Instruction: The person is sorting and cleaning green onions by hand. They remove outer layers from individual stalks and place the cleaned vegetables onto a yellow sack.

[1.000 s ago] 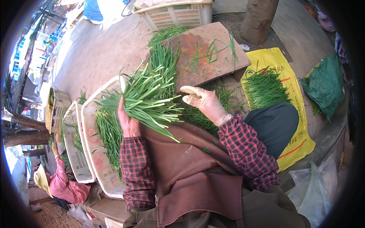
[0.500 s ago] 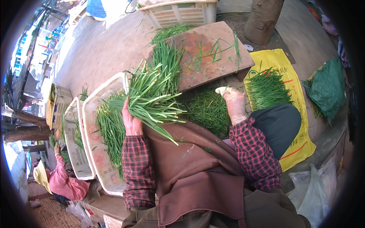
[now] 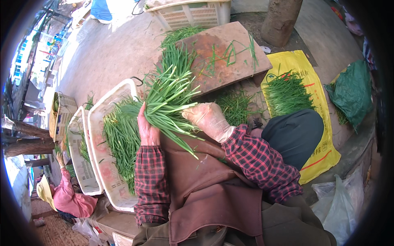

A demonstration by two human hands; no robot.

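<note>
Outdoors on bare ground, one bunch of green chives (image 3: 168, 100) lies across my lap, tips toward the brown wooden board (image 3: 230, 55). My left hand (image 3: 147, 130) has its fingers clamped on the stalks; my gloved right hand (image 3: 207, 119) rests on the bunch, fingers loosely together. Half a second ago that right hand reached toward the loose chives by the yellow sack (image 3: 301, 88). Two white crates (image 3: 96, 135) sit left.

Lay fanned and tilted as a bunch of long, thin green chive stalks (image 3: 168, 98), tips splayed upward, cut ends low over a brown apron.
</note>
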